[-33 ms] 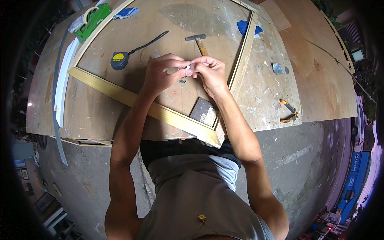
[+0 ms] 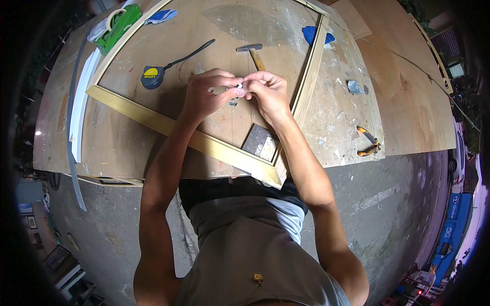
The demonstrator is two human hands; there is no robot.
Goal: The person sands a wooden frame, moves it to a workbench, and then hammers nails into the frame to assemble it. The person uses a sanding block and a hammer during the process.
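Over the table, my left hand (image 2: 206, 94) and my right hand (image 2: 270, 97) meet at their fingertips. Both are closed in a pinch around something tiny, partly whitish, that the fingers mostly cover. Small dark bits (image 2: 233, 103) lie on the wood just below the fingertips. A light wooden frame (image 2: 138, 116) surrounds this area, its near corner pointing at my waist. Beyond my right hand lies a hammer (image 2: 249, 48) with a wooden handle, partly hidden by that hand. A dark, paint-stained block (image 2: 256, 141) rests inside the near corner, beside my right forearm.
Left of my hands is a yellow and black tape measure (image 2: 152, 77) with a strap. Orange-handled pliers (image 2: 368, 143) lie near the table's right edge. Blue cloth (image 2: 309, 34) sits under the frame's right side. A green tool (image 2: 118, 28) and white strips (image 2: 84, 97) are at left.
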